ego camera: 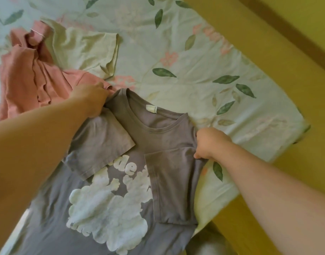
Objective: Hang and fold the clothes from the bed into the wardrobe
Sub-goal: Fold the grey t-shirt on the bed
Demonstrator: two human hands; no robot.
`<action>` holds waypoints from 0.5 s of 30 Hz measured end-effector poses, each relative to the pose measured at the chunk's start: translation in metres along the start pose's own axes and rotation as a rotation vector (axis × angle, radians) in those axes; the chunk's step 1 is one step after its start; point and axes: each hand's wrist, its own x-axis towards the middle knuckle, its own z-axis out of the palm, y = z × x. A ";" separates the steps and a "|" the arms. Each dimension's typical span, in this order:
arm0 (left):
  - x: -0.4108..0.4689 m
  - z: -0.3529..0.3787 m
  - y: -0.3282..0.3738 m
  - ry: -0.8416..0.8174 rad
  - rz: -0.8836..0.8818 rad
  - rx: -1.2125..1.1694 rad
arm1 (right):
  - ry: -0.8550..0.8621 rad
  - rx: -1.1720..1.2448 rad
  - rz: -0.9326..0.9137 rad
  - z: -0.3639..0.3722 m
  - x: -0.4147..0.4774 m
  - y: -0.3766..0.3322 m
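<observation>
A home bedroom: a bed (204, 57) spread with a pale floral sheet (158, 43) printed with leaves and pink blossoms carries loose T-shirts (132, 144), set against yellow walls (296, 43) with a brown trim strip (286, 28).

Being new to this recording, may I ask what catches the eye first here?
A grey T-shirt with a white cloud print lies front-up in the foreground, sleeves folded inward, the left grip and right grip each holding a shoulder. At upper left a crumpled pink garment and a pale green garment lie on the floral bedsheet.
</observation>
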 end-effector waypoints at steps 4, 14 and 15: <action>0.006 -0.006 -0.001 -0.148 -0.011 0.080 | -0.060 0.055 -0.088 -0.001 0.002 0.005; 0.035 -0.065 -0.019 -0.188 -0.172 -0.075 | -0.073 0.228 -0.003 -0.070 -0.001 0.037; 0.038 -0.078 -0.019 -0.112 -0.188 -0.079 | -0.047 0.218 0.016 -0.085 -0.002 0.045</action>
